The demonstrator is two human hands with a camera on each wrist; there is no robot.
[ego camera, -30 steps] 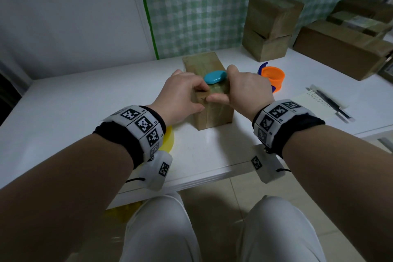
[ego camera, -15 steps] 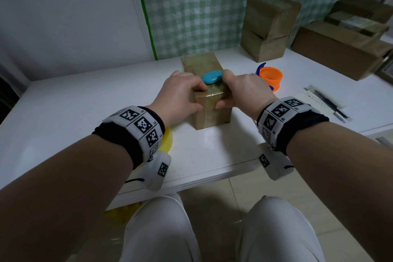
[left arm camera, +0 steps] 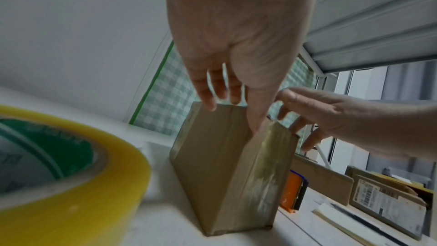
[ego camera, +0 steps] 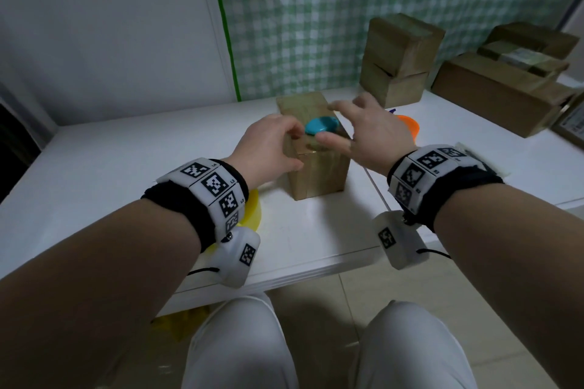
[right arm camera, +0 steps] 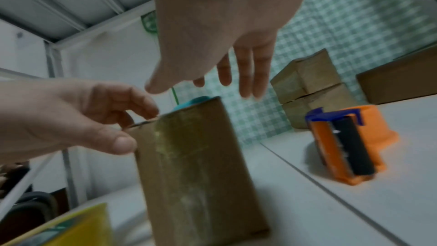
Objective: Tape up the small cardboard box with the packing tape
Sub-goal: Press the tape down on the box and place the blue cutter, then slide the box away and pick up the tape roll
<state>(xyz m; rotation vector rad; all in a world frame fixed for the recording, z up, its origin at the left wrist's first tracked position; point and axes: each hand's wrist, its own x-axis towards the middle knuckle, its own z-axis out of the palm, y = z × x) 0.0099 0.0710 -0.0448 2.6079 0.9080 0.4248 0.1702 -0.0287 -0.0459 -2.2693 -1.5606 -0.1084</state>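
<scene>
The small cardboard box stands upright on the white table, with glossy tape down its near face. A blue oval object lies on its top. My left hand holds the box's near left top corner, fingers curled over the top and thumb on the near face. My right hand hovers just above the box top with fingers spread, holding nothing. A yellow roll of packing tape lies on the table under my left wrist.
An orange tape dispenser sits right of the box. Two stacked small boxes and larger cartons line the back right. A pen on paper lies further right. The table's front edge is close to my knees.
My right hand has let go of the box's near top edge, lifted and spread its fingers over the top. The left hand stays on the corner.
</scene>
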